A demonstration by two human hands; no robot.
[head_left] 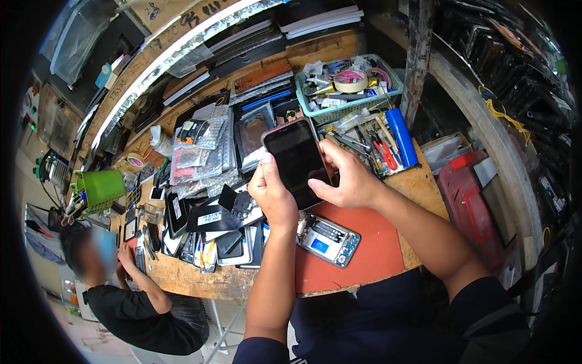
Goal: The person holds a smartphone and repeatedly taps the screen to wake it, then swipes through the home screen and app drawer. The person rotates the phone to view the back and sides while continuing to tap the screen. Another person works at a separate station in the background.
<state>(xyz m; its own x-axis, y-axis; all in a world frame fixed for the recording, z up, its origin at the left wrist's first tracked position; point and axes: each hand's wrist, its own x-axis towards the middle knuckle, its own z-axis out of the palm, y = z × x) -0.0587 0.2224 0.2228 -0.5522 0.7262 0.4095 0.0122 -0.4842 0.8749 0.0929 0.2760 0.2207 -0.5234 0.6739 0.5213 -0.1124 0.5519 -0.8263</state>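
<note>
A smartphone (296,159) with a dark screen is held up over the workbench between both my hands. My left hand (273,193) grips its left edge, the thumb lying along the side. On the other side my right hand (350,176) is closed round the lower right edge, with its thumb over the lower part of the screen. Below the phone, an opened phone (330,239) with its inner parts and a blue patch showing lies on a reddish-brown mat (370,255). My hands do not touch it.
Phone parts and bubble-wrapped packets (203,151) pile up at left. Behind are a teal basket (351,106) of tapes and tubes and a tray of tools with red-handled pliers (385,155). A red case (467,206) stands at right. A co-worker (136,303) sits at far left.
</note>
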